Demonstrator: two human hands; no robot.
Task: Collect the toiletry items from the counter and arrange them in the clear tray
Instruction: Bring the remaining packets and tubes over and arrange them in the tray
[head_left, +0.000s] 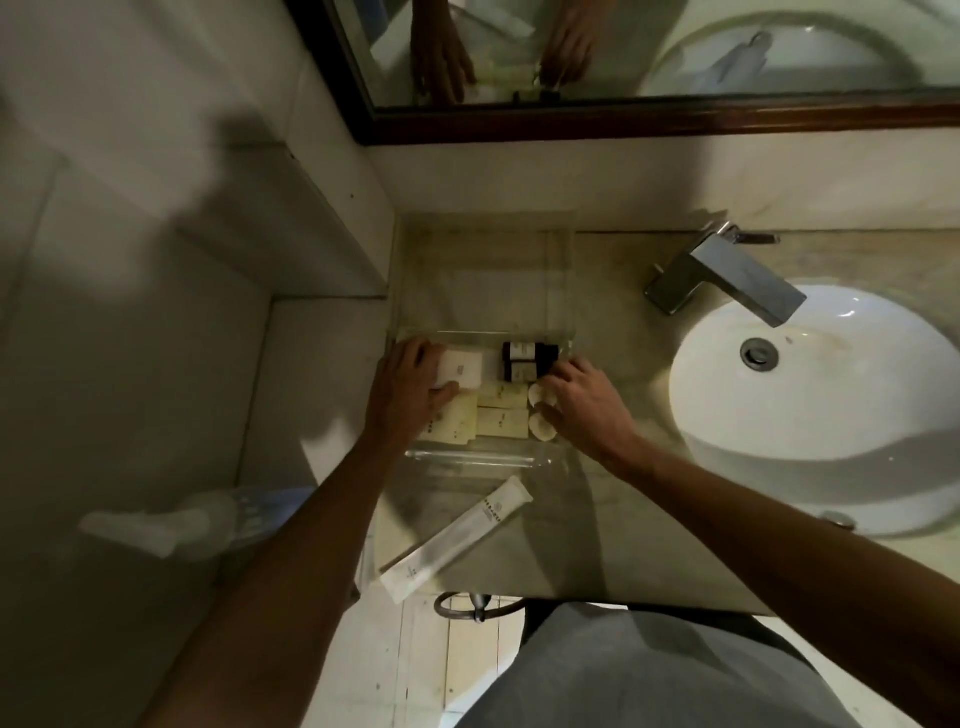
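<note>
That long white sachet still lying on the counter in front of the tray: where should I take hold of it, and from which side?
Pinch the long white sachet near its middle, across its narrow width, coming from above. It lies flat and diagonal on the counter, outside the clear tray, so no end stands up to grasp. The right hand looks nearer its upper end.

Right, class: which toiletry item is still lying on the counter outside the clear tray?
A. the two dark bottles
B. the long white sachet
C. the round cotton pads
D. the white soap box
B: the long white sachet lies on the counter in front of the clear tray.
</note>
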